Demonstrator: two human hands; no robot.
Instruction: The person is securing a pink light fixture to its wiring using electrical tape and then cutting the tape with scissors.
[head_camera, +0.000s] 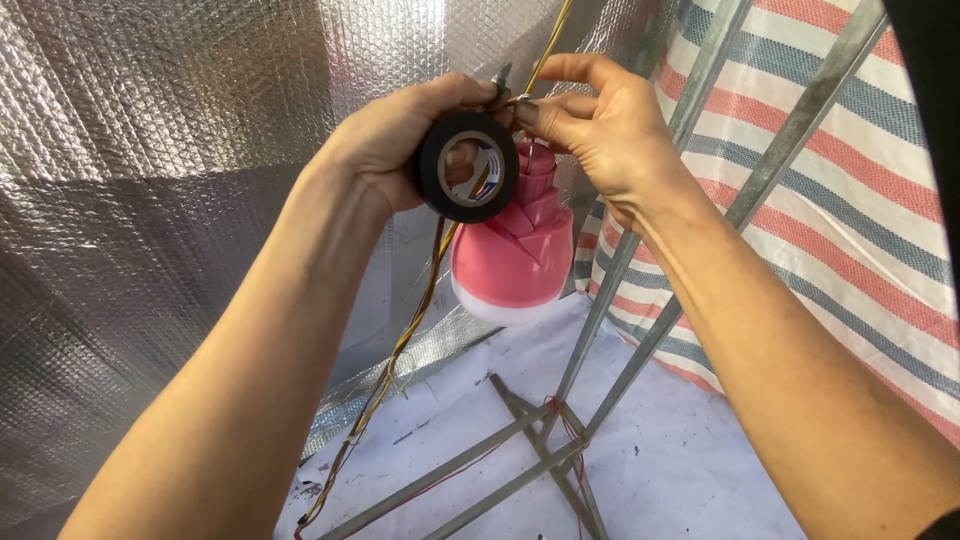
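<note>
- While the left hand (385, 150) grips a black roll of electrical tape (468, 166) around its rim, the roll stands on edge with its open core facing the camera, raised in front of a hanging lamp.
- Fingers of the right hand (600, 125) are pinched tight on a thin yellow-and-dark twisted wire (400, 350) just above the roll, touching the left hand's fingertips.
- Directly behind the roll hangs a pink plastic lamp with a white rounded bottom (512, 262), partly hidden by the tape.
- From the pinch the wire runs up and out of view, and also down to the left toward the floor.
- Below lies a white sheet floor (690, 460) with small dark debris near the wire's lower end.
- Grey metal rods of a frame (640, 240) slant up on the right and cross on the floor, bound there with thin red cord (570, 425).
- Silver bubble-foil insulation (150, 180) lines the left and back walls; a red, blue and white striped tarpaulin (850, 220) covers the right side behind the rods.
</note>
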